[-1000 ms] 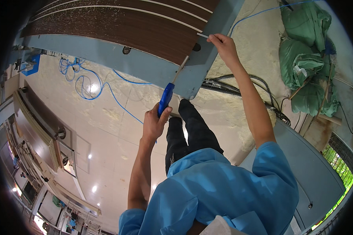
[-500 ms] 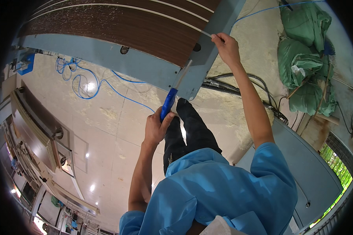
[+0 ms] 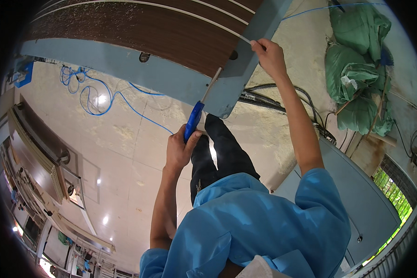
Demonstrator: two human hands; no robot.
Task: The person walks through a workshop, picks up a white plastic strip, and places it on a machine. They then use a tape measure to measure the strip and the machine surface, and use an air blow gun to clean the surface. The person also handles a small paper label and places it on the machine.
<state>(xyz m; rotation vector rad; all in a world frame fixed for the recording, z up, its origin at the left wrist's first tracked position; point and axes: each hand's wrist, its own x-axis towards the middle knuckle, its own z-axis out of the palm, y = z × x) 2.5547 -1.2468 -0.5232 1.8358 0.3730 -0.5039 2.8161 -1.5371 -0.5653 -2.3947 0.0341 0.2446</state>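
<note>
My left hand (image 3: 180,147) is closed round the blue handle of an air blow gun (image 3: 194,121). Its thin metal nozzle points away from me, the tip lying over the corner of a dark brown wood-grain panel (image 3: 171,48). A blue hose runs along the floor up to that hand. Out past the panel's right edge, my right hand (image 3: 271,58) pinches the end of a long thin white strip (image 3: 208,20). From there the strip curves leftward across the panel, which carries pale dust at its far left. The panel rests on a blue-grey machine table (image 3: 102,54).
Coiled blue hose (image 3: 97,104) lies on the dusty tiled floor at left. Black cables (image 3: 264,99) run beyond the table's corner. Green sacks (image 3: 350,74) are piled at the right wall. A grey cabinet (image 3: 352,194) stands at my right, stacked boards (image 3: 34,153) far left.
My left hand and the blow gun have shifted slightly left, bringing the nozzle tip nearer the panel's corner. My right hand keeps its pinch on the white strip, almost in the same place.
</note>
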